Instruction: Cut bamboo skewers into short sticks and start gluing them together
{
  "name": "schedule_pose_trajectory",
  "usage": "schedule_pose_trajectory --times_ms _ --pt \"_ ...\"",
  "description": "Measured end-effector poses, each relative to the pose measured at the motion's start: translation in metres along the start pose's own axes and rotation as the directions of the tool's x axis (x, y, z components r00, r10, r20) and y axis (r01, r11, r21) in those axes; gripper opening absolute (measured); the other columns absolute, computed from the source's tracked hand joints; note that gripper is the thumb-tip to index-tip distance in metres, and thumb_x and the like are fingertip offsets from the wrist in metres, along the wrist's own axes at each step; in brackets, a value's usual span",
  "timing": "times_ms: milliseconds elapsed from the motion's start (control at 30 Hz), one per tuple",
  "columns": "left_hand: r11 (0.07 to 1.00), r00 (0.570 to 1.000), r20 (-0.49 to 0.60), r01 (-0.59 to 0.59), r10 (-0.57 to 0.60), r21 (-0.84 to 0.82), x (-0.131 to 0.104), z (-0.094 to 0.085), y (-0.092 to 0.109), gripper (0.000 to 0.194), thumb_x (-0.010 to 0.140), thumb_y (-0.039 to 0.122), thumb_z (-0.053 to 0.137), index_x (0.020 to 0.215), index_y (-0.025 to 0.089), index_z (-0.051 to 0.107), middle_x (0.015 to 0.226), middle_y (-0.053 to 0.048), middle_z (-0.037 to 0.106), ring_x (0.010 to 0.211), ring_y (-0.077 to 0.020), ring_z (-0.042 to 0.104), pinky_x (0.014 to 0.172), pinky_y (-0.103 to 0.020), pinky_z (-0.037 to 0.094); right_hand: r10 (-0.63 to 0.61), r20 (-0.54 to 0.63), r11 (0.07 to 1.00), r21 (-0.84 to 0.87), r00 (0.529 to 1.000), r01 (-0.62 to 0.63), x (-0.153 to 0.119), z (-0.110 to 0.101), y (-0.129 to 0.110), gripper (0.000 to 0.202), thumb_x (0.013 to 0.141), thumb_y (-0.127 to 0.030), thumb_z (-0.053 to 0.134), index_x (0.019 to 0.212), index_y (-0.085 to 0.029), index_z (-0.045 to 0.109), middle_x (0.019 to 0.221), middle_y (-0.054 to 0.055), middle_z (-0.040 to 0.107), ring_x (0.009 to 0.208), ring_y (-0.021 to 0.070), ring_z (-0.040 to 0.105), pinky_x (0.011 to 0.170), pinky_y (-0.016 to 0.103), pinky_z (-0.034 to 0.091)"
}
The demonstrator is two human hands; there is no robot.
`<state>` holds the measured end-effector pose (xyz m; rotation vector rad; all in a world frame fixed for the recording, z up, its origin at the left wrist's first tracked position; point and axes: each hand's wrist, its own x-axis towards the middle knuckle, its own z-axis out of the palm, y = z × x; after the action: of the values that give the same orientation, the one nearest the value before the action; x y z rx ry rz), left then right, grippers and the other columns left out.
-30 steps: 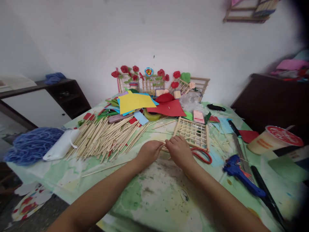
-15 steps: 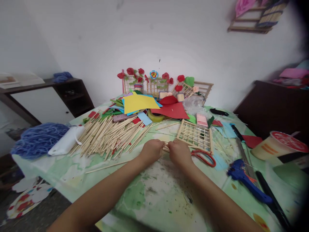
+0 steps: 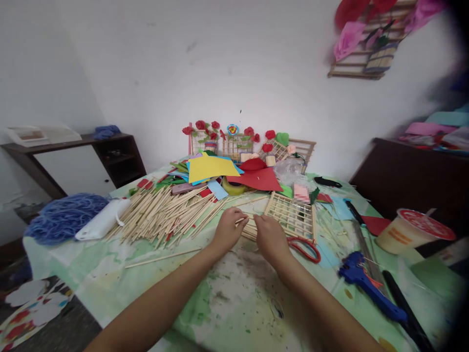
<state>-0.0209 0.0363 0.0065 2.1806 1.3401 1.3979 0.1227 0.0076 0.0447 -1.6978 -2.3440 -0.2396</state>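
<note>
Left hand and right hand pinch one stick; stick pile lies toward table's left edge, glue gun toward right.

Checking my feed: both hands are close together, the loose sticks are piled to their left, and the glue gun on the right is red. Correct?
Not quite: the glue gun on the right is blue, not red, as the head view shows. The rest stands: the left hand and right hand are close together, with the loose sticks piled to their left.
</note>
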Motion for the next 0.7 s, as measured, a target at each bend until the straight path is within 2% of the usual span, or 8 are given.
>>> schedule_pose_trajectory --times_ms 67,233,467,533,633,700 --pt "0.997 1.0 -0.019 0.015 -0.016 -0.075 -0.001 0.0 -0.002 0.017 0.081 0.032 0.059 0.082 0.02 0.071 0.083 -0.006 0.065 0.085 -0.0187 0.057 0.082 -0.032 0.042 -0.014 -0.01 1.0 0.021 1.0 0.014 -0.004 0.001 0.002 0.036 0.082 -0.005 0.039 0.112 -0.014 0.057 0.098 0.013 0.065 0.093 0.0215 0.059 0.079 0.03 0.041" --pt "0.972 0.997 0.03 0.072 -0.067 -0.224 -0.003 -0.004 0.003 0.017 0.079 0.033 0.061 0.08 0.019 0.071 0.079 -0.006 0.067 0.077 -0.0171 0.059 0.072 -0.027 0.044 -0.02 -0.026 0.996 0.083 0.999 0.022 -0.01 -0.002 0.005 0.043 0.082 -0.006 0.038 0.122 -0.013 0.052 0.103 0.013 0.066 0.096 0.0214 0.059 0.081 0.03 0.041" --pt "0.942 0.99 0.049 0.141 -0.132 -0.305 -0.006 -0.007 0.006 0.016 0.075 0.034 0.065 0.076 0.019 0.072 0.077 -0.006 0.068 0.076 -0.0181 0.061 0.072 -0.028 0.046 -0.016 -0.024 0.985 0.17 1.0 0.019 -0.012 -0.008 0.004 0.042 0.081 -0.005 0.039 0.118 -0.015 0.055 0.101 0.012 0.067 0.097 0.0204 0.06 0.082 0.028 0.04" --pt "0.902 0.977 0.064 0.213 -0.204 -0.376 -0.007 -0.005 0.006 0.017 0.072 0.035 0.068 0.075 0.019 0.071 0.076 -0.005 0.068 0.074 -0.0178 0.061 0.069 -0.028 0.046 -0.005 -0.02 0.981 0.195 1.0 0.008 -0.013 -0.008 0.004 0.04 0.083 -0.007 0.038 0.117 -0.016 0.056 0.099 0.011 0.067 0.095 0.0195 0.06 0.08 0.027 0.04" --pt "0.787 0.939 0.123 0.338 -0.322 -0.516 -0.008 -0.004 0.009 0.018 0.066 0.034 0.072 0.074 0.017 0.071 0.075 -0.004 0.068 0.07 -0.0165 0.061 0.065 -0.026 0.047 0.007 -0.004 0.975 0.224 1.0 -0.006 -0.014 -0.007 0.002 0.036 0.085 -0.01 0.038 0.114 -0.018 0.057 0.093 0.009 0.069 0.088 0.018 0.062 0.072 0.024 0.04" --pt "0.714 0.921 0.169 0.379 -0.35 -0.589 -0.008 -0.005 0.013 0.018 0.064 0.031 0.073 0.073 0.016 0.071 0.074 -0.004 0.069 0.068 -0.0155 0.061 0.065 -0.026 0.048 0.012 0.011 0.968 0.25 1.0 -0.015 -0.015 -0.008 -0.001 0.033 0.086 -0.012 0.038 0.113 -0.02 0.057 0.091 0.008 0.069 0.085 0.0174 0.062 0.069 0.023 0.039"
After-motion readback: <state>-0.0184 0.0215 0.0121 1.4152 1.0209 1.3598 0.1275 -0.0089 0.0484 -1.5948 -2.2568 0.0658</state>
